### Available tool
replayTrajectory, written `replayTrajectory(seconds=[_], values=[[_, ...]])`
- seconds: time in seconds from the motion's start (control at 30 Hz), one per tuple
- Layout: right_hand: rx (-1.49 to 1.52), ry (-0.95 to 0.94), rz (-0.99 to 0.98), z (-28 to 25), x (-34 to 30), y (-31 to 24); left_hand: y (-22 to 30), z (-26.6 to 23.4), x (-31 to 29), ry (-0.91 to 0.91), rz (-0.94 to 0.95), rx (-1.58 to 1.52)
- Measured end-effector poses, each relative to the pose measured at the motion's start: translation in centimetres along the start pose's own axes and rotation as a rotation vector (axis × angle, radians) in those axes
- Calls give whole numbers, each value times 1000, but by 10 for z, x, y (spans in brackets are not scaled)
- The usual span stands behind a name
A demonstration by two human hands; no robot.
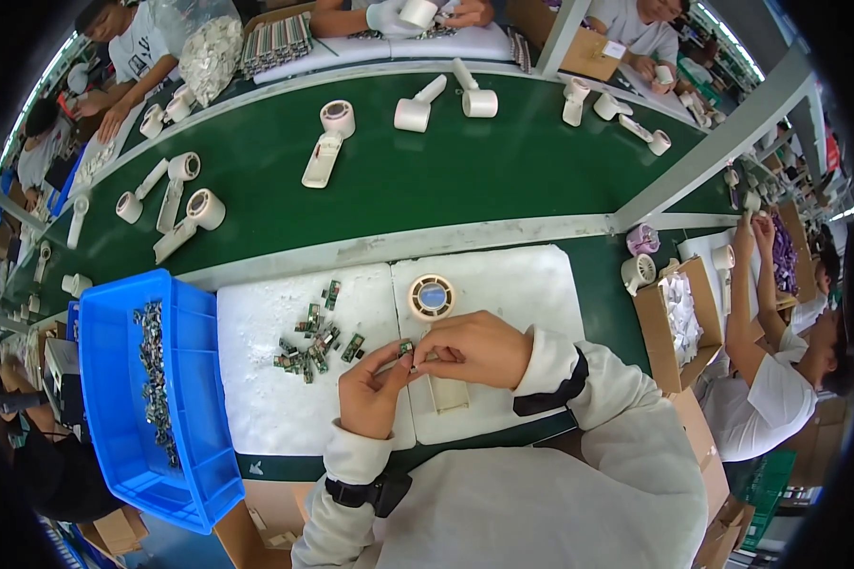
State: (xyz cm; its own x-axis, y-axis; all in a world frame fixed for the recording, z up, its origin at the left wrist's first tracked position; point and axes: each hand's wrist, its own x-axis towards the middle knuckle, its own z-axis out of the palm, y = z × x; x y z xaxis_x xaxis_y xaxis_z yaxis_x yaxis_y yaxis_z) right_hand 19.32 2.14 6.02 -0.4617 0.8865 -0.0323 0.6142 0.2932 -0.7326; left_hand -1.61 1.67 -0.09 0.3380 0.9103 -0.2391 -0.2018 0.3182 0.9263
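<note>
My left hand (370, 391) pinches a small green circuit board (405, 348) upright between thumb and fingers. Close against it, my right hand (479, 349) has its fingertips pressed together; whatever they hold, if anything, is too small to make out. Under my right hand lies a white handheld fan casing, its round head (433, 297) showing beyond the knuckles and its open handle (449, 394) below the palm. To the left of my hands, a loose pile of similar circuit boards (311, 353) rests on the white foam pad (256, 408).
A blue bin (197, 379) with many boards inside stands at the left. Beyond the pad's raised rail, a green conveyor belt (266, 204) carries several white fan casings (336, 119). A carton (678, 322) of white pieces sits at the right. Co-workers sit across and beside.
</note>
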Motion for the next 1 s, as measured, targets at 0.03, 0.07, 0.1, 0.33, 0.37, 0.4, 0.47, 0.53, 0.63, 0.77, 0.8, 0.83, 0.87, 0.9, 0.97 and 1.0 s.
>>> replayTrajectory(seconds=[0.03,0.07,0.1,0.33,0.37,0.4,0.47,0.53,0.63,0.77,0.8,0.83,0.87,0.9,0.97,1.0], values=[[28,28,32,0,-2,-3,-2,-1,-3,7,-10,5],[59,53,64,1,-3,-5,-2,0,-4,16,-23,10],[93,77,98,2,-4,-6,-1,1,-3,14,-26,9],[113,268,176,6,-12,1,-4,18,-5,64,88,119],[138,244,178,5,-11,1,-1,21,-2,46,110,81],[163,273,146,4,-11,0,1,21,-2,27,136,43],[197,298,115,3,-10,2,-1,22,0,41,123,23],[195,297,111,3,-12,1,-3,22,-1,24,134,-29],[179,296,109,4,-13,-1,-5,20,-4,14,139,-41],[130,299,84,7,-14,0,-7,19,-6,0,153,-18],[116,305,56,8,-15,2,-8,19,-7,-2,158,-4],[101,310,28,9,-16,3,-9,19,-8,-2,156,-4],[101,310,30,9,-16,5,-9,20,-8,-6,188,23],[93,307,9,9,-16,7,-9,20,-9,-9,221,49],[78,299,-32,8,-17,10,-9,21,-10,-14,249,74],[79,298,-28,7,-17,11,-9,20,-11,0,260,158]])
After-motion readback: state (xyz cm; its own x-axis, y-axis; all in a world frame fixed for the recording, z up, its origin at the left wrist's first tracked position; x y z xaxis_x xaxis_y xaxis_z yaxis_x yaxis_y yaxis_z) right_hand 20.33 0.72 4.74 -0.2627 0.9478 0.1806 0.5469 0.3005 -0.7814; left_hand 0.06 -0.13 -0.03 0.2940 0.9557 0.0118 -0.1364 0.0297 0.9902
